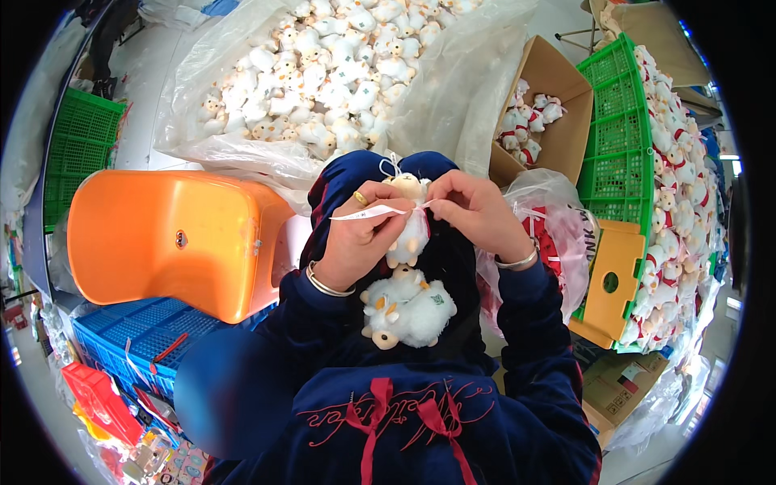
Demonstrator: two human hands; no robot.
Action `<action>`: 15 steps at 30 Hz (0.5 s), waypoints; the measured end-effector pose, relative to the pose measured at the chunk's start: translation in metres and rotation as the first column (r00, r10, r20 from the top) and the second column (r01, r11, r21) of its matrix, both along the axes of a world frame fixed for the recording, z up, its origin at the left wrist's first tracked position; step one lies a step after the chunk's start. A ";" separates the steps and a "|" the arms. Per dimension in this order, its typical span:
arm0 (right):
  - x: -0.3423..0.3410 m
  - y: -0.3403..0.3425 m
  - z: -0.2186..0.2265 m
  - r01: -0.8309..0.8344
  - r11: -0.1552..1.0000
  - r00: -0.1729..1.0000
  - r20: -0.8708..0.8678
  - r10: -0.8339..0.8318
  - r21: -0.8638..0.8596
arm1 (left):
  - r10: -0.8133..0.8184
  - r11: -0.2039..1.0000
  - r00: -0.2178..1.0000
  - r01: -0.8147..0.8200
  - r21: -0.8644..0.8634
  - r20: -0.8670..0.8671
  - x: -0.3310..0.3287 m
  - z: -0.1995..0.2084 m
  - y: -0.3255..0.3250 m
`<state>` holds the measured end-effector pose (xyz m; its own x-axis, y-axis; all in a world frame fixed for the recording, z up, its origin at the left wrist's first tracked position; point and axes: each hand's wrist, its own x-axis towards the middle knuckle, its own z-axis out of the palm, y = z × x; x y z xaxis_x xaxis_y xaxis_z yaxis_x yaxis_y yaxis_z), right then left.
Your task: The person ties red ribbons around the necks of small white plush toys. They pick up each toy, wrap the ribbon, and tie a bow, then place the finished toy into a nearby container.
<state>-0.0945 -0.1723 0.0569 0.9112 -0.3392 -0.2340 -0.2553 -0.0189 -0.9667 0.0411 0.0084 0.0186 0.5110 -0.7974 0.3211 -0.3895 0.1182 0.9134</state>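
A small white plush sheep (pixel 411 241) stands upright over my lap, with a loop of string at its head. Across its neck runs a narrow white ribbon (pixel 361 213) with faint print. My left hand (pixel 353 244) is closed, pinching the ribbon between thumb and fingers, and the ribbon's loose end sticks out to the left. On the other side of the neck, my right hand (pixel 483 217) pinches the ribbon between thumb and forefinger. How the ribbon passes around the neck is partly hidden by fingers. Further white plush sheep (pixel 416 314) lie on my lap just below.
Ahead lies a big clear plastic bag (pixel 190 105) full of plush sheep. An orange chair (pixel 137 234) stands left beside a blue crate (pixel 129 331). At right are a cardboard box (pixel 566 105), a green crate (pixel 618 137) heaped with red-scarfed sheep, and a bag of red pieces (pixel 566 226).
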 end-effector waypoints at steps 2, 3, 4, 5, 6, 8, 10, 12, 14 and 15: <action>-0.003 0.000 -0.005 0.040 0.998 0.999 0.022 -0.041 0.046 | 0.010 1.000 1.000 -0.010 0.014 0.013 -0.002 0.000 0.001; -0.003 0.002 -0.003 0.040 0.994 0.999 -0.001 -0.041 0.099 | 0.014 1.000 1.000 -0.015 0.023 0.021 -0.002 0.000 0.001; -0.003 0.004 -0.001 0.042 0.988 0.999 -0.024 -0.039 0.151 | 0.035 0.999 0.999 -0.035 0.018 0.021 -0.003 0.000 0.001; -0.003 0.005 0.000 0.045 0.987 0.998 -0.039 -0.039 0.155 | 0.056 0.998 0.998 -0.056 0.013 0.021 -0.004 -0.001 0.002; -0.003 0.006 0.001 0.048 0.986 0.998 -0.055 -0.039 0.159 | 0.077 0.997 0.997 -0.077 0.009 0.020 -0.005 -0.001 0.003; -0.004 0.006 0.001 0.021 0.999 0.997 -0.076 -0.018 0.035 | 0.078 0.996 0.997 -0.077 0.039 -0.008 -0.007 0.003 0.004; -0.008 0.002 0.003 -0.040 0.974 0.995 -0.094 0.019 -0.222 | 0.081 0.996 0.997 -0.080 0.051 -0.021 -0.008 0.004 0.003; -0.006 0.005 0.006 0.012 0.997 0.997 -0.079 -0.018 -0.081 | 0.087 0.995 0.996 -0.086 0.047 -0.015 -0.008 0.003 0.003; -0.003 0.008 0.004 0.043 0.999 0.998 -0.044 -0.044 -0.023 | 0.077 0.996 0.997 -0.077 0.034 -0.004 -0.008 0.005 0.000; -0.002 0.012 -0.001 0.049 0.998 0.999 -0.016 -0.050 -0.033 | 0.071 0.997 0.997 -0.071 0.031 0.001 -0.008 0.006 0.000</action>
